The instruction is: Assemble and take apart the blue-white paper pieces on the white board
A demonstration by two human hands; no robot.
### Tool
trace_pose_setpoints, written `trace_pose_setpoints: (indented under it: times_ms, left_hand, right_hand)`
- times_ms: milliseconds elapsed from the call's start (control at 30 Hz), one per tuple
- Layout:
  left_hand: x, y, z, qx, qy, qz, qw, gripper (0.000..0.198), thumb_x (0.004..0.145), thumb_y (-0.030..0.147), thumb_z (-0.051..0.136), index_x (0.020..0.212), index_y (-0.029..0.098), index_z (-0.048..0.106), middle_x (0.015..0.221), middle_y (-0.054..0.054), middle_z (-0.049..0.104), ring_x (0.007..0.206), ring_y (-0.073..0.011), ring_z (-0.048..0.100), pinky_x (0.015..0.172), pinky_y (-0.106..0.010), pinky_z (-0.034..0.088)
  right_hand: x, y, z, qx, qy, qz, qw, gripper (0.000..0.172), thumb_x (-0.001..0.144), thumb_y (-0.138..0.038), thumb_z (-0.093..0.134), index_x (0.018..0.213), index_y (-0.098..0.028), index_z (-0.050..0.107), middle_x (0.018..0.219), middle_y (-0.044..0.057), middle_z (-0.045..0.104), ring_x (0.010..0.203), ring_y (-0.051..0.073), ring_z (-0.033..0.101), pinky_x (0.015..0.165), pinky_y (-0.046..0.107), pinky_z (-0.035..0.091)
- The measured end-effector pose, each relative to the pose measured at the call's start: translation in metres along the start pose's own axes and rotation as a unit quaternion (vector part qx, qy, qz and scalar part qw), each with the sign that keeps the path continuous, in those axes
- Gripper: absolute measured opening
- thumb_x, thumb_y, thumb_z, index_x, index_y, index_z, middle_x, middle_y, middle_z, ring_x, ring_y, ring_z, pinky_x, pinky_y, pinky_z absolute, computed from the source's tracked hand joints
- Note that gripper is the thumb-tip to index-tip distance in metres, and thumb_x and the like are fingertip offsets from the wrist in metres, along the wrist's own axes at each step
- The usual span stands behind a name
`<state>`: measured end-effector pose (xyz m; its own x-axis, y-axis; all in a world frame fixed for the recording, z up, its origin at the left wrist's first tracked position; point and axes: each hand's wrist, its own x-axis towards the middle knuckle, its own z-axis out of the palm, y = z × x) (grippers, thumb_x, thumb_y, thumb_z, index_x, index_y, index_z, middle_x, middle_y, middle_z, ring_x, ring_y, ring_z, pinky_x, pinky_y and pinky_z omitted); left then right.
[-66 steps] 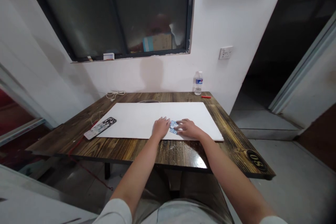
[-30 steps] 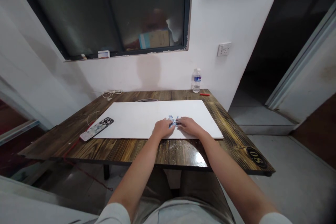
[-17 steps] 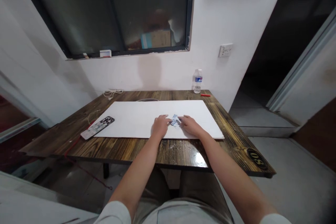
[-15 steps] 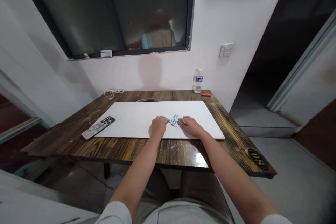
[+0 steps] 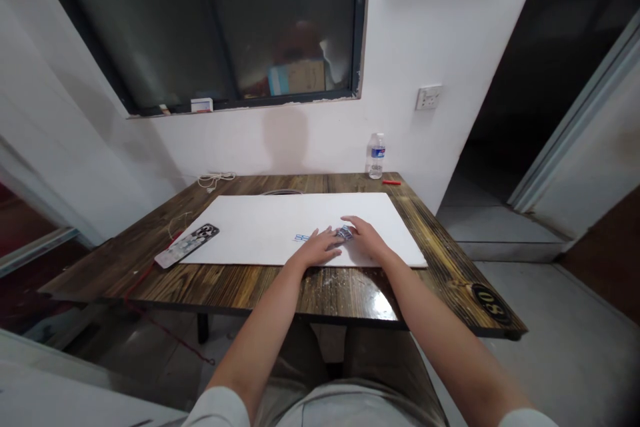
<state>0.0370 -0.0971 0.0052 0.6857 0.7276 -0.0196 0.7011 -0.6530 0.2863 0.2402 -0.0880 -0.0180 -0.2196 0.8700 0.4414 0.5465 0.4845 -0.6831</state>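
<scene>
Dark burnt-wood table (image 5: pixel 240 287) under a broad white board (image 5: pixel 260 227). Right hand (image 5: pixel 365 240) curls narrowly over a small blue-and-white piece (image 5: pixel 345 233), apparently pinching it, though the fingers hide most of it. Left hand (image 5: pixel 316 249) lies open, flat and empty, just beside that piece at its 8 o'clock. A second blue-and-white piece (image 5: pixel 301 237) rests apart on the board at 9 o'clock from the hands; a water bottle (image 5: pixel 377 156) stands at the table's far edge, around 1 o'clock

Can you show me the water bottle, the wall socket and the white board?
water bottle (image 5: pixel 377 155): head view, on its blue label.
wall socket (image 5: pixel 429 98): head view, on its white faceplate.
white board (image 5: pixel 250 230): head view, on its bare top.
</scene>
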Motion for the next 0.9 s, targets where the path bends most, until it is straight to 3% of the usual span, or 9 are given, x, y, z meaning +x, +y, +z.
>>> trace_pose_setpoints:
  times_ms: [100, 167, 333, 433, 500, 633, 733, 833, 900]
  left_hand:
    - [0.000, 0.003, -0.001, 0.010, 0.022, 0.018, 1.000, 0.036, 0.096, 0.034, 0.046, 0.130, 0.035, 0.057, 0.153, -0.002, 0.038, 0.144, -0.0252, 0.026, 0.114, -0.054, 0.022]
    - [-0.002, 0.004, -0.003, 0.034, 0.078, -0.014, 0.996, 0.033, 0.095, 0.028, 0.046, 0.122, 0.034, 0.064, 0.148, -0.001, 0.046, 0.140, -0.0234, 0.036, 0.112, -0.047, 0.029]
    - [-0.011, -0.001, -0.014, 0.091, 0.225, -0.223, 0.944, 0.038, 0.087, 0.012, 0.048, 0.112, 0.028, 0.070, 0.127, -0.004, 0.065, 0.118, -0.0236, 0.056, 0.097, -0.039, 0.042]
    - [-0.014, -0.001, -0.021, 0.081, 0.221, -0.353, 0.905, 0.040, 0.087, 0.012, 0.044, 0.113, 0.026, 0.070, 0.110, -0.007, 0.071, 0.102, -0.0234, 0.064, 0.082, -0.034, 0.046]
    - [-0.014, 0.002, -0.023, 0.078, 0.193, -0.384, 0.899, 0.037, 0.088, 0.016, 0.044, 0.114, 0.024, 0.069, 0.103, -0.009, 0.073, 0.097, -0.0236, 0.065, 0.077, -0.032, 0.046]
    - [-0.010, 0.012, -0.018, 0.083, 0.166, -0.327, 0.926, 0.036, 0.093, 0.032, 0.042, 0.116, 0.020, 0.067, 0.103, -0.010, 0.072, 0.098, -0.0233, 0.065, 0.081, -0.031, 0.046]
    - [-0.007, 0.013, -0.010, 0.045, 0.157, -0.235, 0.958, 0.039, 0.093, 0.040, 0.045, 0.122, 0.023, 0.064, 0.114, -0.008, 0.070, 0.106, -0.0230, 0.063, 0.089, -0.031, 0.046]
    - [-0.004, 0.009, -0.003, -0.003, 0.151, -0.102, 0.983, 0.042, 0.090, 0.044, 0.051, 0.124, 0.023, 0.063, 0.125, -0.006, 0.066, 0.115, -0.0229, 0.059, 0.100, -0.032, 0.042]
    - [-0.003, 0.006, 0.000, -0.011, 0.138, -0.021, 0.990, 0.040, 0.086, 0.043, 0.057, 0.122, 0.024, 0.064, 0.125, -0.004, 0.066, 0.117, -0.0227, 0.058, 0.109, -0.035, 0.036]
  right_hand:
    - [0.000, 0.003, 0.001, -0.101, -0.041, -0.020, 0.994, 0.040, 0.085, -0.008, 0.047, 0.119, -0.019, 0.066, 0.130, 0.011, 0.062, 0.123, 0.024, 0.054, 0.107, 0.041, 0.038]
    - [0.000, 0.001, -0.001, -0.142, -0.079, -0.031, 0.986, 0.034, 0.086, -0.009, 0.047, 0.108, -0.019, 0.071, 0.122, 0.010, 0.067, 0.117, 0.023, 0.057, 0.104, 0.037, 0.040]
    - [-0.002, -0.011, -0.010, -0.166, -0.088, -0.023, 0.982, 0.027, 0.088, -0.015, 0.050, 0.101, -0.023, 0.073, 0.113, 0.004, 0.071, 0.107, 0.020, 0.060, 0.094, 0.029, 0.043]
    - [-0.005, -0.018, -0.019, -0.224, -0.034, 0.032, 0.973, 0.026, 0.092, -0.028, 0.050, 0.093, -0.021, 0.075, 0.103, 0.008, 0.073, 0.102, 0.023, 0.059, 0.088, 0.032, 0.042]
    - [-0.006, -0.022, -0.022, -0.247, -0.020, 0.061, 0.967, 0.036, 0.094, -0.036, 0.047, 0.079, -0.019, 0.075, 0.094, 0.010, 0.073, 0.095, 0.024, 0.060, 0.084, 0.032, 0.042]
    - [-0.004, -0.021, -0.022, -0.161, -0.094, 0.028, 0.982, 0.041, 0.094, -0.034, 0.045, 0.069, -0.020, 0.075, 0.092, 0.007, 0.075, 0.088, 0.020, 0.063, 0.081, 0.028, 0.043]
    - [-0.004, -0.017, -0.017, -0.101, -0.153, -0.031, 0.983, 0.024, 0.088, -0.032, 0.056, 0.084, -0.024, 0.079, 0.109, 0.003, 0.073, 0.102, 0.023, 0.060, 0.090, 0.031, 0.043]
    - [-0.005, -0.014, -0.014, -0.110, -0.136, -0.044, 0.984, 0.017, 0.078, -0.030, 0.069, 0.091, -0.029, 0.079, 0.127, 0.003, 0.065, 0.118, 0.028, 0.052, 0.099, 0.041, 0.041]
    - [-0.005, -0.012, -0.013, -0.118, -0.112, -0.039, 0.986, 0.014, 0.077, -0.029, 0.070, 0.088, -0.028, 0.079, 0.128, 0.005, 0.064, 0.118, 0.029, 0.052, 0.100, 0.044, 0.040]
